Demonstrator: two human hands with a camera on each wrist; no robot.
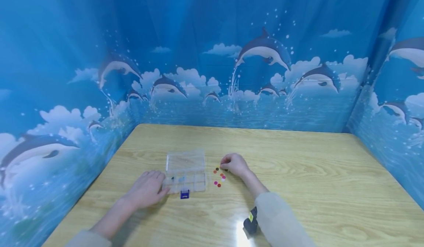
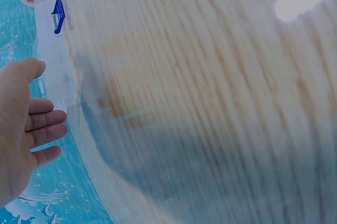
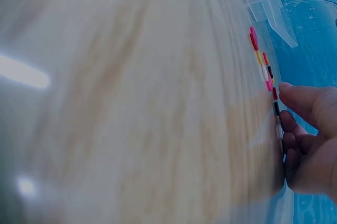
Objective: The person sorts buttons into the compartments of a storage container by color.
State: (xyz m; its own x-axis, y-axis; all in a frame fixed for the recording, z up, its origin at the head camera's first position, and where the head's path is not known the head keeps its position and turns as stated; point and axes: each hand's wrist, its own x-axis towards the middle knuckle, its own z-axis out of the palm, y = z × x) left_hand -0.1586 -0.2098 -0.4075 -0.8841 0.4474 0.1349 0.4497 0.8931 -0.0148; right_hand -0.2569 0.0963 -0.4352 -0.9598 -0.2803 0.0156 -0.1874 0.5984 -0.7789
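Observation:
A clear plastic compartment box (image 1: 200,186) lies on the table with its transparent lid (image 1: 185,161) folded back and a blue latch (image 1: 184,194) at its front. A few small dark and bluish pieces show in its left compartments. My left hand (image 1: 149,190) rests at the box's left edge, fingers extended, thumb by the front corner. Right of the box lie several small coloured discs (image 1: 219,185), red, pink, orange, white and black. My right hand (image 1: 234,165) reaches down at their far right side. In the right wrist view its thumb and forefinger stand apart beside the discs.
A black object with a yellow label (image 1: 250,221) lies by the right forearm, partly covered by the sleeve. The wooden table (image 1: 298,166) is bordered by a blue dolphin-print curtain (image 1: 205,55) behind and at both sides.

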